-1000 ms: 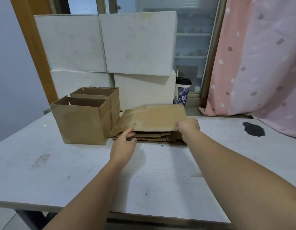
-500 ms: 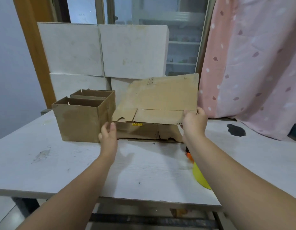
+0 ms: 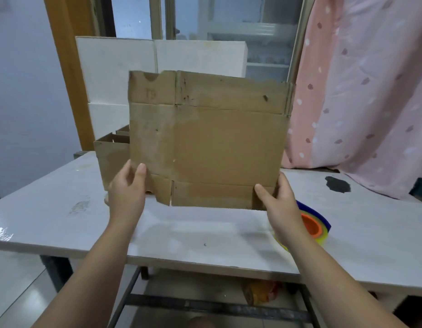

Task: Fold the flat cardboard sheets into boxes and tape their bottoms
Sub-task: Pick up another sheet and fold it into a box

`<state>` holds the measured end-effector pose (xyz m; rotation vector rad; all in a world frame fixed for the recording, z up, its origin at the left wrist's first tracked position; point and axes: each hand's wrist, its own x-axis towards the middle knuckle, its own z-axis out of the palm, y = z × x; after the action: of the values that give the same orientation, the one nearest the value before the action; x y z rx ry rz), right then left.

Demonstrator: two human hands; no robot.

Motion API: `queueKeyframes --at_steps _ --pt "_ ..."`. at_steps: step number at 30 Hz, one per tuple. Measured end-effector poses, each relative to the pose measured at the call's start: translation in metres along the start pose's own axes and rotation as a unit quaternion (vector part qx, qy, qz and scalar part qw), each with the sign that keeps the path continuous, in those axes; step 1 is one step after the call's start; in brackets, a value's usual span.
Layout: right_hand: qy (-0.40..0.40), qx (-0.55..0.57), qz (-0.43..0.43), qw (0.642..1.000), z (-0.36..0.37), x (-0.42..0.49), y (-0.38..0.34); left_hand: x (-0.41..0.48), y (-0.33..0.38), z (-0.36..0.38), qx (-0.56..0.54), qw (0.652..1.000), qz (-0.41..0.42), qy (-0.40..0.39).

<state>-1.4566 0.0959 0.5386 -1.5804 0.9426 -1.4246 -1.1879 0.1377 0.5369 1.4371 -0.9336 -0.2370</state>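
A flat brown cardboard sheet (image 3: 212,138) stands upright in the air above the white table (image 3: 63,209), its flaps showing at top and bottom. My left hand (image 3: 127,188) grips its lower left corner, thumb on the near face. My right hand (image 3: 278,200) grips the lower right corner the same way. A tape roll (image 3: 315,223) with an orange core and yellow and blue rims lies on the table just right of my right wrist. The sheet hides the stack of flat sheets behind it.
Two folded open-top boxes (image 3: 110,159) stand at the back left, mostly hidden by the sheet. White foam blocks (image 3: 115,67) are stacked behind them. A pink curtain (image 3: 361,91) hangs at the right, and a dark stain (image 3: 337,184) marks the table's far right.
Both hands have lifted the top sheet off the stack, raised it upright and brought it closer to me. The view has dropped, and the tape roll is now fully in sight.
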Motion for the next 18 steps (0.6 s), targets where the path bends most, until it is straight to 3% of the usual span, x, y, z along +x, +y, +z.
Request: queueKeyframes --at_steps 4,8,10,14,18 --pt "-0.076 -0.055 -0.023 0.995 0.006 -0.008 0.001 -0.022 0.016 0.002 -0.144 0.983 0.03 -0.107" --pt "-0.098 -0.014 -0.026 0.995 -0.001 -0.014 0.004 -0.035 0.023 -0.005 -0.275 0.917 0.014 -0.288" --pt "-0.063 0.036 -0.009 0.997 -0.008 -0.016 0.008 -0.034 0.023 -0.009 -0.285 0.904 0.03 -0.318" --pt "-0.039 0.026 -0.019 0.999 -0.013 -0.017 0.006 -0.036 0.01 -0.013 -0.336 0.871 -0.029 -0.358" --pt "-0.02 0.023 -0.03 0.999 -0.016 -0.008 -0.006 -0.042 -0.008 -0.019 -0.289 0.884 -0.077 -0.36"
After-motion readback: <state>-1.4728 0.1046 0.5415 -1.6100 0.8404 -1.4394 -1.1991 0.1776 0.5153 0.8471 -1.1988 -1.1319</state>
